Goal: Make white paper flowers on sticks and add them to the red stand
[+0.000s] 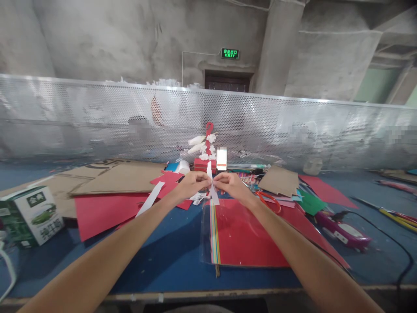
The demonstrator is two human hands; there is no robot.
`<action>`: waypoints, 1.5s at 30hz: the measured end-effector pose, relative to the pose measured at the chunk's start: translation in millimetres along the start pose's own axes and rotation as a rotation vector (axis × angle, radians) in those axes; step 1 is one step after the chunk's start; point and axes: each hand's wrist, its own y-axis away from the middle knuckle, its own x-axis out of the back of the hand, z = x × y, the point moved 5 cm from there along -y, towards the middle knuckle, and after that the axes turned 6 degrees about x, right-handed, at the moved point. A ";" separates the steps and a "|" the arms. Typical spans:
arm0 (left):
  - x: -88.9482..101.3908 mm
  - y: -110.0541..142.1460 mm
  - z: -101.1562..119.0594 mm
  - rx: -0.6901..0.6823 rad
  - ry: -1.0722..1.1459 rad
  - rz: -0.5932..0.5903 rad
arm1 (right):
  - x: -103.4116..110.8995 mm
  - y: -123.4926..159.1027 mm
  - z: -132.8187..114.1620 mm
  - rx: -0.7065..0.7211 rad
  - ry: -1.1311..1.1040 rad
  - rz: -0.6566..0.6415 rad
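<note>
A narrow white paper strip [213,196] stands nearly upright between my two hands, above the table's middle. My left hand [196,184] pinches it from the left, thumb and fingers pressed together. From the other side my right hand [228,184] pinches the same strip at about the same height. Below the hands lies a stack of red paper [250,234] in a clear sleeve, with coloured edges showing on its left. White cut paper scraps [199,198] lie just under my left hand. Another white strip [150,199] rests on red sheets to the left.
A milk carton [45,215] stands at the far left beside brown cardboard [117,178]. Red-handled scissors [272,202], a purple corded device [345,232] and green paper [311,202] lie right. A phone [222,160] and white paper flowers [197,145] stand before the perforated metal screen [276,130].
</note>
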 end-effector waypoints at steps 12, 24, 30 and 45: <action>0.5 5.7 7.3 -0.063 -0.247 0.083 | -2.5 -0.8 -1.5 -0.026 0.047 0.009; -0.3 2.6 4.2 -0.033 -0.164 0.048 | -3.4 0.2 -3.4 -0.031 0.048 0.003; 0.0 3.7 4.4 -0.038 -0.172 0.061 | -1.7 -0.8 -2.5 -0.019 0.088 -0.004; -1.3 1.6 2.2 -0.048 -0.170 0.048 | -3.6 1.5 -8.4 -0.027 0.121 -0.029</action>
